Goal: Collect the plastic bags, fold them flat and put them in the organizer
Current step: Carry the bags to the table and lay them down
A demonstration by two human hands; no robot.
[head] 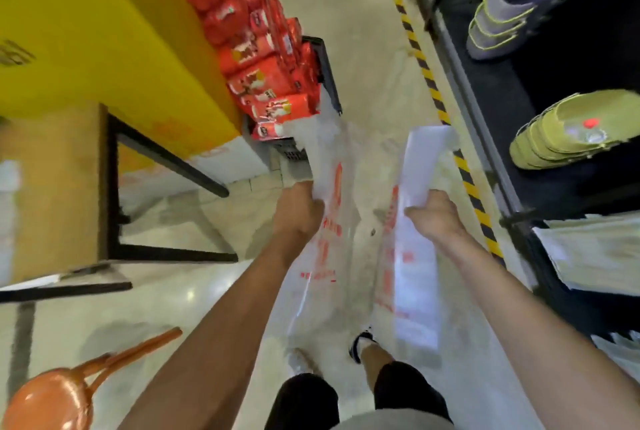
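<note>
Two hands hold clear plastic bag (329,256) stretched over floor: left hand (301,211) grip clenched on one edge, right hand (433,214) pinching other, likely flattening for fold.

We have a single wide-angle view from the head, looking steeply down and forward along the floor (363,58). Our hands, left (301,211) and right (434,218), sit close at center; our feet lie near the bottom edge, and the edges bend.
</note>
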